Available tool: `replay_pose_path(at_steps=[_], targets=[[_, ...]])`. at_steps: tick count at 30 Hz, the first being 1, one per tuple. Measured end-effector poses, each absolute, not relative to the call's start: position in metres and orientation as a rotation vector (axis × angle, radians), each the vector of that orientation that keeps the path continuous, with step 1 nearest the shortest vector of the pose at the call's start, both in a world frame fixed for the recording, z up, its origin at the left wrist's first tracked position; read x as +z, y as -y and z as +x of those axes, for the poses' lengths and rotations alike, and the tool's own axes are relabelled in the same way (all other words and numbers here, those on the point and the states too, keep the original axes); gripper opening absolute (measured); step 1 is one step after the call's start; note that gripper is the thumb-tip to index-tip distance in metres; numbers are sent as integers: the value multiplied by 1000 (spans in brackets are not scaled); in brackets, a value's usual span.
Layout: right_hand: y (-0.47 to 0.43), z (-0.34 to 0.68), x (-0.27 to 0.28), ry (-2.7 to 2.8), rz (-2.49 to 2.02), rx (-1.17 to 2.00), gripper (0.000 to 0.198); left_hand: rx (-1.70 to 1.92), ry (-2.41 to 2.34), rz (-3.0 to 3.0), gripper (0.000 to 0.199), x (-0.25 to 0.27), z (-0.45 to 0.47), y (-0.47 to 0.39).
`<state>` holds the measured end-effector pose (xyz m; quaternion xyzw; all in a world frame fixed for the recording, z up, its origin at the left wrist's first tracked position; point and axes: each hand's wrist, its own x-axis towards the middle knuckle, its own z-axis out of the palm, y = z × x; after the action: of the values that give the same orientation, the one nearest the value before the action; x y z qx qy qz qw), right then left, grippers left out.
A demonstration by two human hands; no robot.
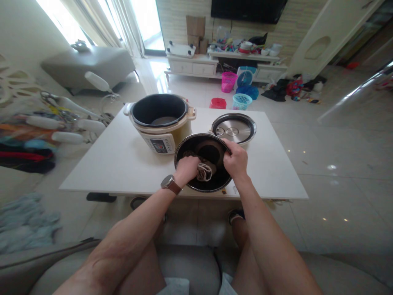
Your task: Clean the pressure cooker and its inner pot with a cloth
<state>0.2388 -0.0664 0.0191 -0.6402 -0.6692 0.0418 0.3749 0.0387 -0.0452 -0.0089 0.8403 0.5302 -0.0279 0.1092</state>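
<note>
A dark inner pot [220,174] is tipped toward me near the front of the white table [101,172]. My right hand [236,159] grips its right rim, fingers closed over the edge. Inside the pot, my left hand [188,169] is closed on a bunched brown cloth [205,171] against the inner wall; its fingertips are partly hidden. Behind and to the left stands the electric pressure cooker [159,137], its top uncovered and a control panel on its front. A round metal lid [233,129] lies inner side up behind my right hand.
Beyond the table, a red stool [217,103], a turquoise basket [242,101] and a pink basket [229,82] stand on the floor. A cluttered TV cabinet [196,67] lines the wall. A lamp with white shades [97,81] rises at the left.
</note>
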Motion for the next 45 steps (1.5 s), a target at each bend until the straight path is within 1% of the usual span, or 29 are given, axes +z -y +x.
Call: replay_pose_path(at_steps=[4, 12, 15, 20, 24, 27, 30, 35, 42, 45], targets=[[70, 231, 25, 1750, -1655, 107, 56, -85, -1506, 2439, 27, -14, 42, 53], [72, 223, 29, 1791, -1656, 107, 56, 92, -1398, 2133, 30, -26, 74, 76], [70, 229, 24, 1772, -1630, 109, 56, 44, -1407, 2263, 30, -27, 73, 74], [67, 241, 19, 1759, -1618, 118, 56, -160, -1389, 2517, 29, -25, 55, 61], [67, 240, 34, 1872, -1644, 77, 56, -138, -1383, 2507, 27, -27, 54, 63], [68, 235, 45, 1922, -1672, 23, 51, -85, -1396, 2444, 29, -32, 64, 70], [66, 235, 46, 1877, -1677, 2, 44, -49, -1439, 2367, 32, -34, 70, 71], [64, 243, 31, 1702, -1682, 42, 45, 7, -1447, 2264, 33, -33, 70, 64], [66, 245, 24, 1559, -1818, 147, 22, 109, -1496, 2128, 29, -36, 70, 57], [65, 244, 23, 1584, -1789, 178, 26, 238, -1540, 2030, 31, -27, 62, 48]])
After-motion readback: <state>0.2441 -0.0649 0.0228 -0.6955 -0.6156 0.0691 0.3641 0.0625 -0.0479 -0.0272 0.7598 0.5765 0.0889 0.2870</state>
